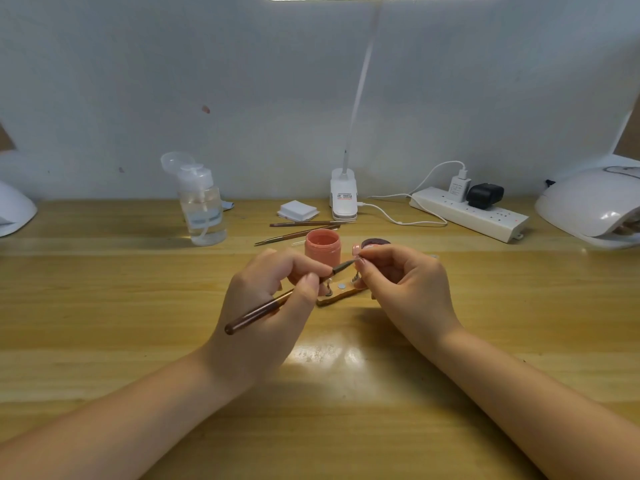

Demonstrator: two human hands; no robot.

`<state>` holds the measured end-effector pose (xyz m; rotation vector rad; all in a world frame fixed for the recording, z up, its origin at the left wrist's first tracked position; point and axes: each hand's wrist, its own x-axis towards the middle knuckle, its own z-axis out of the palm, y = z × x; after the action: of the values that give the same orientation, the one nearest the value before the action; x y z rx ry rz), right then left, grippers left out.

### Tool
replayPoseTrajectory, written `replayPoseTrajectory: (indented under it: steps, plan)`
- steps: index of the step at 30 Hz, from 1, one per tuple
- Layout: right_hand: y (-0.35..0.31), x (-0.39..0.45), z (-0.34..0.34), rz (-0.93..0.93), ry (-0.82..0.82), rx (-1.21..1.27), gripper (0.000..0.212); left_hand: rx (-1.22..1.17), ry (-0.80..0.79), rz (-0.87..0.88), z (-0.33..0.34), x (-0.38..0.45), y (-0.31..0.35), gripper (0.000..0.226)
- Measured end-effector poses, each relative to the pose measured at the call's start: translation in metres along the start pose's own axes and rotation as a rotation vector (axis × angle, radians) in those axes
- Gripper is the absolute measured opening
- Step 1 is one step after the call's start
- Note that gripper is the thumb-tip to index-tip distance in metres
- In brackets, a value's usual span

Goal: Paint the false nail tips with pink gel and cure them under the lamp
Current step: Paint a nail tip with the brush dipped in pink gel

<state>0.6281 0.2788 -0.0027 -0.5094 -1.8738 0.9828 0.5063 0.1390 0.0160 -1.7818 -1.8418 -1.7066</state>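
My left hand [273,299] grips a brown nail brush [256,313], whose tip reaches right to a small false nail tip [360,260]. My right hand [401,282] pinches that tip on its little stand between thumb and fingers. Between the hands, a wooden nail tip holder [337,296] with small pegs lies on the table. Just behind it stands an open pink gel jar [322,245], and its dark lid [375,242] lies to the right. A white curing lamp [592,206] sits at the far right.
A pump bottle of clear liquid [202,206] stands at the back left. Two more brushes [304,228], a stack of white pads [298,210], a clip lamp base [343,195] and a power strip [471,213] lie along the back. Another white lamp [14,211] is at the left edge.
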Motion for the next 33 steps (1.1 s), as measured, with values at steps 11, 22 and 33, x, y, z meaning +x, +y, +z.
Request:
replayPoseTrajectory:
  steps: [11, 22, 33]
  plan:
    - [0.0003, -0.0001, 0.0008, 0.012, 0.011, -0.01, 0.014, -0.079, 0.04, -0.039, 0.0004, 0.0002, -0.0004, 0.028]
    - [-0.0015, -0.0006, 0.0007, 0.011, 0.001, -0.018, 0.014, -0.095, 0.047, -0.079, 0.0022, 0.0001, -0.0002, 0.027]
    - [-0.0001, 0.0, 0.0008, 0.013, -0.009, -0.022, 0.013, -0.292, 0.035, -0.179, 0.0039, 0.0016, -0.0033, 0.022]
